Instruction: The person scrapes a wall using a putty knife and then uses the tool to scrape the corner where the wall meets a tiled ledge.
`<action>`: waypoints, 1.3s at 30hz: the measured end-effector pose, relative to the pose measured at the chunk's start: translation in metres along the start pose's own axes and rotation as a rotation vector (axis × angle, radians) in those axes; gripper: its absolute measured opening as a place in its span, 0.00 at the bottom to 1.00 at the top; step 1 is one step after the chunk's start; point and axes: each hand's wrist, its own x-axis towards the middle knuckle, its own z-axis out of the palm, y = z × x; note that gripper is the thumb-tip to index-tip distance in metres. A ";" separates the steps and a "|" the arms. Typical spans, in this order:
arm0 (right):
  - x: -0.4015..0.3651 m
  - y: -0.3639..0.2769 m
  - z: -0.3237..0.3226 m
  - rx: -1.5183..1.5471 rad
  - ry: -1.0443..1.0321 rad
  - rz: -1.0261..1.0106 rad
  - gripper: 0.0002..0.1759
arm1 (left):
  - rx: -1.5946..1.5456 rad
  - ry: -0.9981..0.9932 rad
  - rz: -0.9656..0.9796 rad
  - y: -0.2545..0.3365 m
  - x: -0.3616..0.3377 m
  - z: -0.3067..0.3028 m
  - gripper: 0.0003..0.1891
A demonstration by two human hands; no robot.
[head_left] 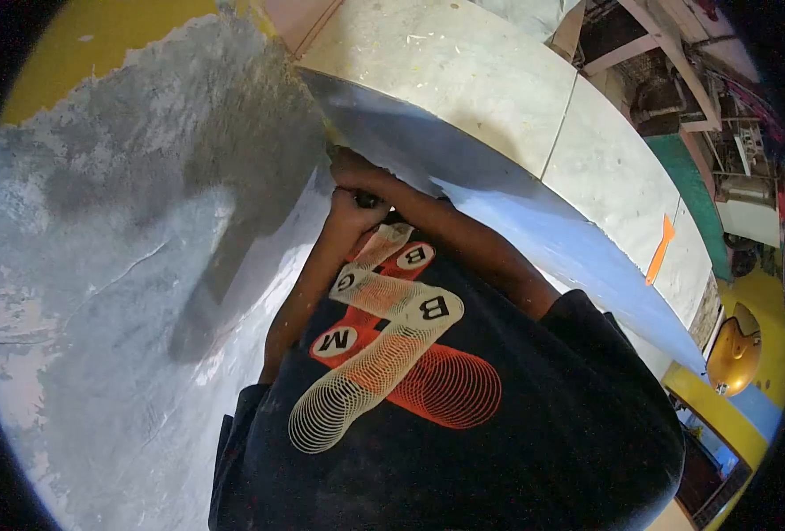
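My left hand [354, 215] is closed near the corner where the grey wall meets the pale blue panel. A small dark thing [367, 199] shows at its grip, too little of it visible to name. My right hand [350, 170] is just above the left one, close to the wall edge. It looks curled, but its fingers are turned away from me, and I cannot make out what is in them. My right forearm crosses in front of the blue panel [534, 226]. Both hands are beyond the printed front of my dark T-shirt [498, 442].
A patchy grey wall [100, 239] rises on the left, with yellow paint at its top. Along the upper right runs a cream surface [490, 80] with small bits scattered on it. An orange forked-end tool [662, 250] lies there. Farther right is a shiny gold helmet-like object [734, 357].
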 end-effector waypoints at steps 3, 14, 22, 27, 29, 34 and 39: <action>0.007 -0.004 0.011 -0.531 -0.343 -0.138 0.23 | 0.026 0.019 0.052 0.001 0.002 0.004 0.26; 0.025 0.043 0.031 0.144 0.059 -0.045 0.23 | 0.047 -0.127 -0.247 -0.021 0.018 0.013 0.27; 0.004 0.023 -0.001 -0.049 -0.079 -0.096 0.27 | 0.045 -0.088 -0.124 0.011 0.008 0.011 0.27; 0.023 0.031 0.011 -0.050 -0.121 -0.105 0.26 | 0.249 0.007 -0.155 0.022 0.009 0.006 0.28; 0.022 0.035 0.014 -0.052 -0.147 -0.081 0.26 | 0.324 0.035 -0.197 0.023 0.007 0.009 0.27; -0.023 -0.020 -0.020 0.166 -0.026 -0.050 0.25 | 0.250 0.060 -0.239 0.024 -0.005 -0.003 0.28; -0.028 -0.015 -0.021 0.232 -0.063 -0.054 0.24 | 0.118 -0.033 -0.328 -0.001 0.006 -0.003 0.29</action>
